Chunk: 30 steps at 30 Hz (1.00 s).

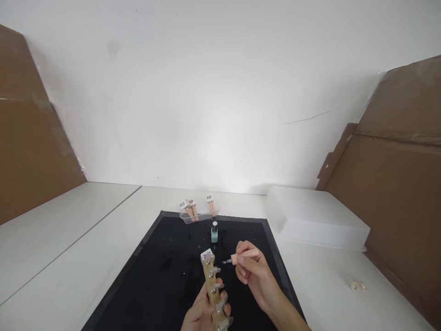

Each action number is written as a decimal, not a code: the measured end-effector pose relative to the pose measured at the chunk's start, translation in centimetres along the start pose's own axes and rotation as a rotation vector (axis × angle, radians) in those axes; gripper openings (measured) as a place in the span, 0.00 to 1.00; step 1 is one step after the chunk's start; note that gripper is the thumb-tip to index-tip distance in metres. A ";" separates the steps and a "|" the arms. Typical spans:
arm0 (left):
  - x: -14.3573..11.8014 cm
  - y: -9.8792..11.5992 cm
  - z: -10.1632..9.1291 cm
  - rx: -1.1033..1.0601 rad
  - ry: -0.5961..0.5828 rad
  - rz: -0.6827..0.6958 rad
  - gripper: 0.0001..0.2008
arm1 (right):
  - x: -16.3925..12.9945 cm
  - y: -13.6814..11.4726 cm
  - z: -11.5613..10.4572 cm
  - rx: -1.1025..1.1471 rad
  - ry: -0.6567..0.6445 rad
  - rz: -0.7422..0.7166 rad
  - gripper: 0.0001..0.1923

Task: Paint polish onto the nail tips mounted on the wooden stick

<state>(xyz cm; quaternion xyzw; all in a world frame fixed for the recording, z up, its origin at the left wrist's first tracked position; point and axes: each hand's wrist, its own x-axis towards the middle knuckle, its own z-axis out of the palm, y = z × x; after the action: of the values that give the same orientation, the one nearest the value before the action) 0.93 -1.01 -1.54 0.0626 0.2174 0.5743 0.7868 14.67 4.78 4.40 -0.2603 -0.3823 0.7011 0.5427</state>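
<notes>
My left hand [200, 309] grips a wooden strip [214, 294] with several clear false nail tips [218, 285] mounted along it on small silvery studs. A small white block with a purple label [206, 253] sits at the strip's far end; I cannot tell whether it is fixed there. Between thumb and fingers, my right hand [253, 269] pinches a pink nail polish cap with brush [245, 256]. Its bristles [225, 262] point left, just right of the strip and apart from the tips. Beyond both hands, a mint-green nail polish bottle [214, 234] with a white-topped cap stands upright.
Under the hands lies a black mat [155, 271] on a white table [103, 239]. At its far edge, a clear tray [203, 217] holds several pink-and-white polish bottles [193, 210]. A white box [320, 220] and small cream rings [358, 286] are on the right. Cardboard [403, 184] flanks the sides.
</notes>
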 end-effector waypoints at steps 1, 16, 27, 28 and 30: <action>0.0 0.0 -0.1 0.025 -0.001 -0.001 0.17 | 0.1 0.1 -0.1 0.000 -0.001 0.002 0.10; -0.6 -0.2 1.2 0.061 0.119 0.102 0.13 | 0.6 1.0 -0.8 0.001 -0.025 0.018 0.07; -0.6 -0.2 1.7 0.073 0.028 0.119 0.13 | 0.5 0.9 -0.8 0.009 -0.028 0.013 0.07; -0.7 -0.2 1.7 0.080 0.021 0.120 0.13 | 0.5 0.9 -0.8 0.012 -0.028 0.013 0.07; -0.7 -0.2 1.8 0.095 0.011 0.122 0.13 | 0.6 0.9 -0.8 0.018 -0.031 0.011 0.07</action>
<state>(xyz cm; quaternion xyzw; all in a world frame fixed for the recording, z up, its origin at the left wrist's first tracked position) 1.69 -1.45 0.13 0.1097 0.2444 0.6104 0.7454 14.59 5.41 3.24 -0.2465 -0.3831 0.7115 0.5351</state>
